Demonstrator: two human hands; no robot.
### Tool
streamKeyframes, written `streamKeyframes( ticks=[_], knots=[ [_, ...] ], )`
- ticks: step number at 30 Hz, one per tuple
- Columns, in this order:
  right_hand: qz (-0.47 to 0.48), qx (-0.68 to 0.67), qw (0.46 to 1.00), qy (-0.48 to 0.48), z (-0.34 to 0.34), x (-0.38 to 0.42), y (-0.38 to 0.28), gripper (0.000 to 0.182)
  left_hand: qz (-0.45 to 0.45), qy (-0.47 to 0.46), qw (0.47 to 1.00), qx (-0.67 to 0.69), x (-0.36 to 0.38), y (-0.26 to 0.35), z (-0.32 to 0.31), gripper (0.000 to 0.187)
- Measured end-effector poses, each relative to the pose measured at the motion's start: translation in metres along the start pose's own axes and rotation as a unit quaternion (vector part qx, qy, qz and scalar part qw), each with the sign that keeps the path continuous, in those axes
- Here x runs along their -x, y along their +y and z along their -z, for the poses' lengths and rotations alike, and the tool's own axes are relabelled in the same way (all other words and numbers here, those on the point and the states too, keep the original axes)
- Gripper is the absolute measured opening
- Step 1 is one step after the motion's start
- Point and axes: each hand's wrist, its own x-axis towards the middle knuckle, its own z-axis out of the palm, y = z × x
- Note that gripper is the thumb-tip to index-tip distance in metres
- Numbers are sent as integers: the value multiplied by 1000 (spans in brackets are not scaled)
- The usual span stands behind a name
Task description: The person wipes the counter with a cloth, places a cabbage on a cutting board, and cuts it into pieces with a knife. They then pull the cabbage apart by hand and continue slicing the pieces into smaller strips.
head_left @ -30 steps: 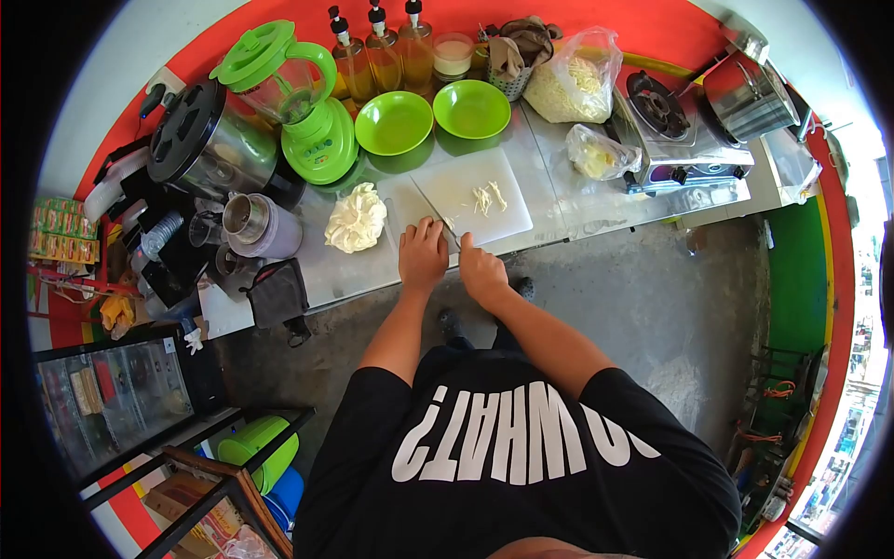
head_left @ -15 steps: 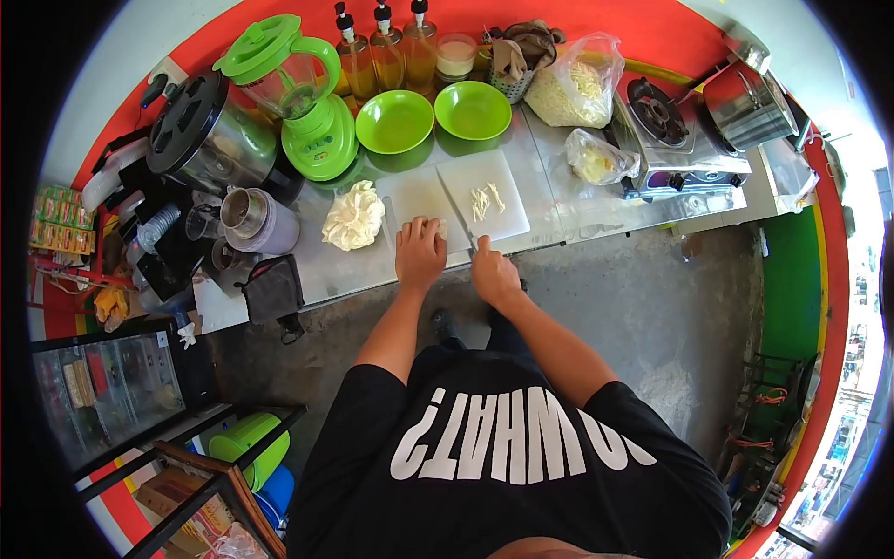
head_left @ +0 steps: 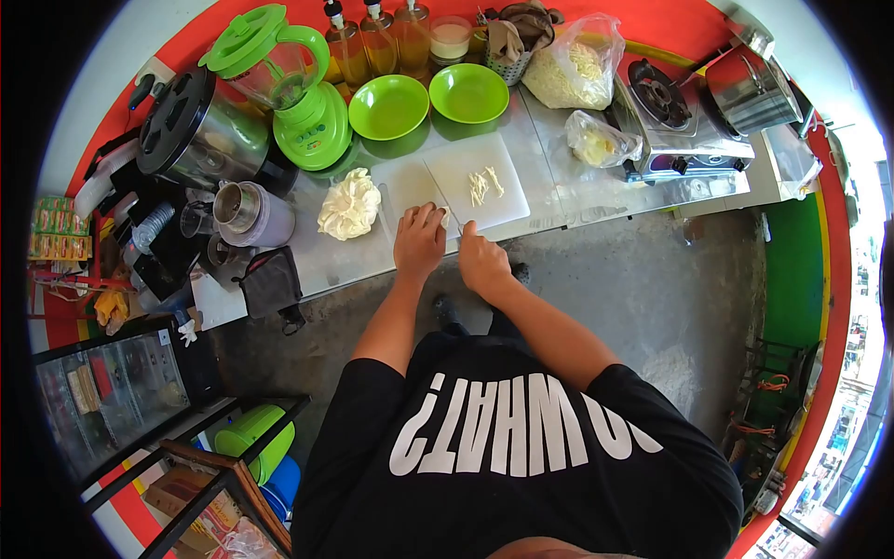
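Fingers of your left hand [head_left: 419, 242] curl down onto a pale piece of food at the near edge of the white cutting board [head_left: 466, 168], centre of the frame; your right hand [head_left: 482, 263] is closed around a knife [head_left: 445, 209] handle. Tuck those fingertips back, let the blade ride your knuckles, and slice thin. Cut shreds [head_left: 484, 184] lie mid-board, and the cabbage wedge [head_left: 349, 207] waits to the left on the tabletop [head_left: 568, 200].
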Motion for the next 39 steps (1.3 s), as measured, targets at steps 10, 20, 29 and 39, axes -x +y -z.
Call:
streamKeyframes(
  ticks=[10, 20, 29, 39],
  knots=[
    [4, 10, 1000, 25, -11, -29, 6, 29, -2, -8, 1000, -13, 0, 1, 2, 28],
    [-10, 37, 999, -5, -19, -14, 11, 28, 8, 14, 1000, -12, 0, 2, 1, 28],
    [33, 48, 998, 2, 9, -26, 0, 30, 7, 29, 1000, -7, -2, 4, 1, 25],
    [-3, 51, 999, 11, -14, -28, 5, 27, 10, 33, 999, -5, -2, 5, 3, 24]
  ],
)
